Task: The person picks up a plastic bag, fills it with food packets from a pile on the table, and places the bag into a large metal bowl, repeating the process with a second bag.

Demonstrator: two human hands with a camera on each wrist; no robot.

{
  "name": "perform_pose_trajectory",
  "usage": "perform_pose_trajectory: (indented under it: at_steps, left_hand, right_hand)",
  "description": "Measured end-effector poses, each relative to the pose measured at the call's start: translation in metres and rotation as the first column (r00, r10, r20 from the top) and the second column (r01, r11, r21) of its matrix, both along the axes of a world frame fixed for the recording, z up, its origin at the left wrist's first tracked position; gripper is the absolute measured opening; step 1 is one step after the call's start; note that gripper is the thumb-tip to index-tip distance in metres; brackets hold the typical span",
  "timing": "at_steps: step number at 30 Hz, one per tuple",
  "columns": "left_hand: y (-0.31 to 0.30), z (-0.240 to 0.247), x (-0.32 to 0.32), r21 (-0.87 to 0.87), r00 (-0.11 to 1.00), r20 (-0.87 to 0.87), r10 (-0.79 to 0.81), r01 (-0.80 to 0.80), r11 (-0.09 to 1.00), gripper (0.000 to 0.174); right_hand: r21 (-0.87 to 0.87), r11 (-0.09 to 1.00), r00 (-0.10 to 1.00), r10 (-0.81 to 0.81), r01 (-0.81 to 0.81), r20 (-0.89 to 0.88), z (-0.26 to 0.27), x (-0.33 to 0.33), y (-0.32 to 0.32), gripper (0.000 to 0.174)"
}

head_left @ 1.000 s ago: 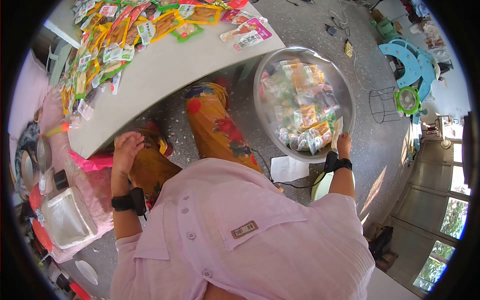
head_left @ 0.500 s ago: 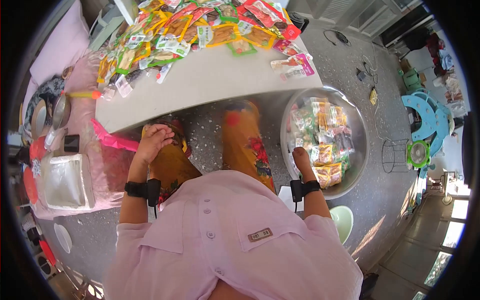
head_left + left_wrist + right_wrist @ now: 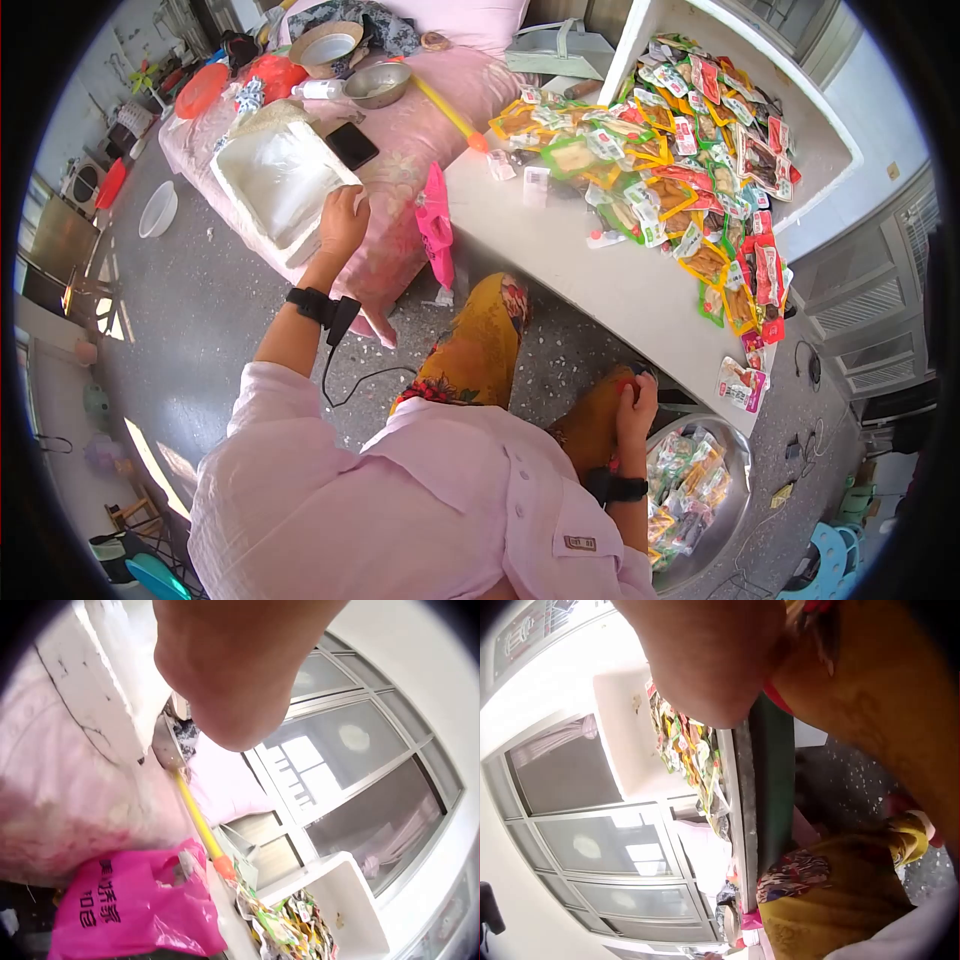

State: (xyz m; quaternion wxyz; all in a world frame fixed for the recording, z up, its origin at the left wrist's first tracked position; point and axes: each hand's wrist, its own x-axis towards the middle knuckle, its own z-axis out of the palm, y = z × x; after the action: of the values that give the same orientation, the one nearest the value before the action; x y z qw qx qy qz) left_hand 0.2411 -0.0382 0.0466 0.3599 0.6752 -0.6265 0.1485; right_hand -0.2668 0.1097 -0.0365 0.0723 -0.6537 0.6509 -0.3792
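Observation:
My left hand [image 3: 345, 222] is at the near right rim of a white foam box [image 3: 283, 238], its fingers bent over the edge. The box stands on a pink bed cover [image 3: 395, 225] and holds a clear plastic liner. In the left wrist view the box's wall [image 3: 94, 694] shows beside the hand, whose fingertips are hidden. My right hand [image 3: 635, 405] rests loosely curled at the right knee, with nothing in it. Beside it a metal basin [image 3: 738, 480] holds many packaged snacks. More snack packets [image 3: 690, 190] are heaped on the white table [image 3: 560, 255].
A black phone [image 3: 351, 146] lies beside the foam box. A pink plastic bag [image 3: 436, 225] hangs at the table's left end, near a yellow-handled stick [image 3: 445, 112]. A metal bowl [image 3: 378, 86] sits behind the phone. A large white container [image 3: 835, 130] stands behind the heap.
The view has swung left. My left hand has moved from above the left knee out to the foam box. My right hand has left the basin, without its packet, for the right knee.

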Motion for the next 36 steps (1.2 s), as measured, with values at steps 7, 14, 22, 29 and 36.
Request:
perform_pose_trajectory:
  at_steps: [7, 14, 22, 29, 36]
  left_hand:
    - [-0.009, -0.031, 0.141, 0.344, 0.905, 0.134, 0.403, -0.424, 0.838, 0.033]
    - [-0.007, -0.025, 0.145, 0.551, 0.937, 0.029, 0.348, -0.306, 0.776, 0.024]
    - [-0.007, -0.031, 0.148, 0.318, 0.93, 0.05, 0.363, -0.359, 0.877, 0.031]
    - [-0.016, -0.03, 0.158, 0.487, 0.934, 0.099, 0.343, -0.346, 0.802, 0.028]
    - [-0.01, 0.006, 0.115, 0.355, 0.931, -0.28, 0.232, -0.124, 0.926, 0.022]
  right_hand:
    - [0.004, 0.999, 0.962, -0.032, 0.035, -0.273, -0.001, 0.017, -0.004, 0.017]
    - [-0.028, 0.999, 0.953, -0.025, 0.018, -0.301, 0.001, 0.02, -0.006, 0.016]
    - [-0.011, 1.0, 0.95, -0.031, 0.029, -0.311, 0.003, 0.021, -0.006, 0.015]
    - [-0.027, 0.999, 0.951, -0.034, 0.027, -0.307, 0.001, 0.02, -0.005, 0.015]
    - [-0.04, 0.999, 0.97, 0.022, -0.033, -0.241, 0.002, 0.019, -0.009, 0.015]
